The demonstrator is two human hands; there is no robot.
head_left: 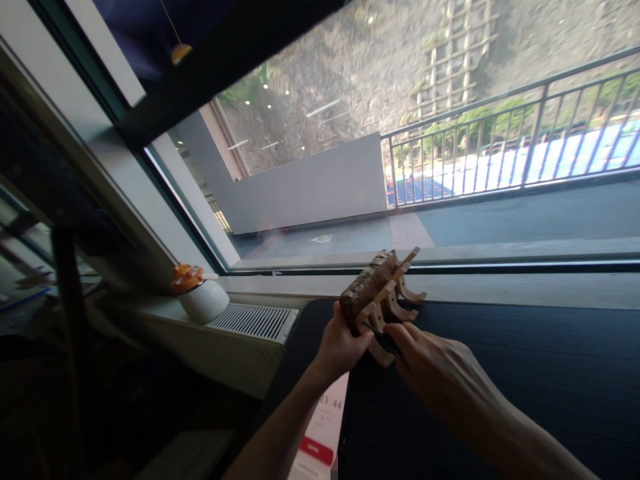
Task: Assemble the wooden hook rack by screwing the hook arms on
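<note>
A bark-edged wooden piece (370,283) with several curved pale wooden hooks (400,307) is held tilted above the dark table. My left hand (343,343) is wrapped round its near end, thumb over the front side. Close beside the nearest hook is my right hand (425,357), its fingers bent and pressed together. A thin dark strip shows near those fingertips, but what they grip is hidden. Partly behind my left forearm lies a phone (325,420) with a lit screen showing digits.
The dark table (525,373) meets a pale window sill (500,287). To the left stand a white rounded pot (205,300) with an orange top and a vent grille (255,322). Beyond the glass runs a metal railing (540,133).
</note>
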